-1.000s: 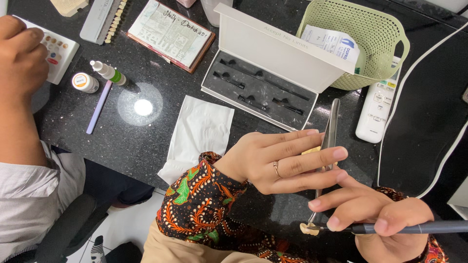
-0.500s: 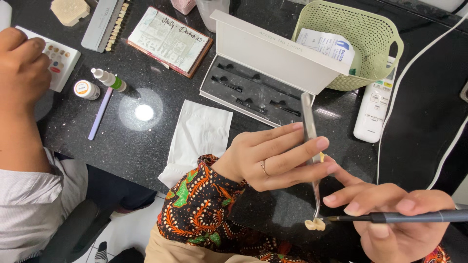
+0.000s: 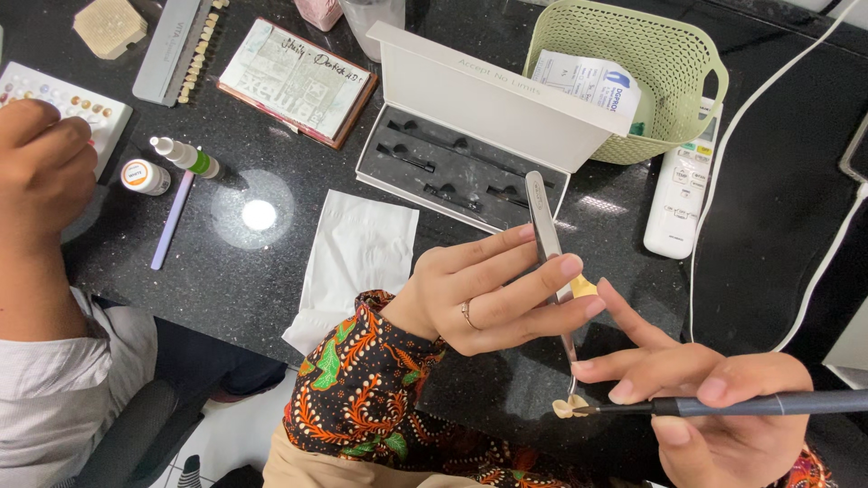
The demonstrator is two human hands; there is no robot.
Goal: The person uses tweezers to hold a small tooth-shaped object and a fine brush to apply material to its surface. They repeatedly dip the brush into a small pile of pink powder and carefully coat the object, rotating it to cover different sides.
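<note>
Right hand [image 3: 723, 407] pinches one dark pen-like tool [image 3: 759, 406], tip on one small cream tooth piece [image 3: 570, 408] over the desk's [image 3: 778, 208] near edge. Left hand [image 3: 493, 289] squeezes one pair of steel tweezers [image 3: 547, 239] gripping that piece. Beyond: one white tissue [image 3: 357, 253], one open white case [image 3: 470, 136], one green basket [image 3: 633, 72] toward the far edge.

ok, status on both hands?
Left hand grips metal tweezers holding small cream tooth piece. Right hand holds grey brush handle, tip at piece. Nothing obstructing.
</note>
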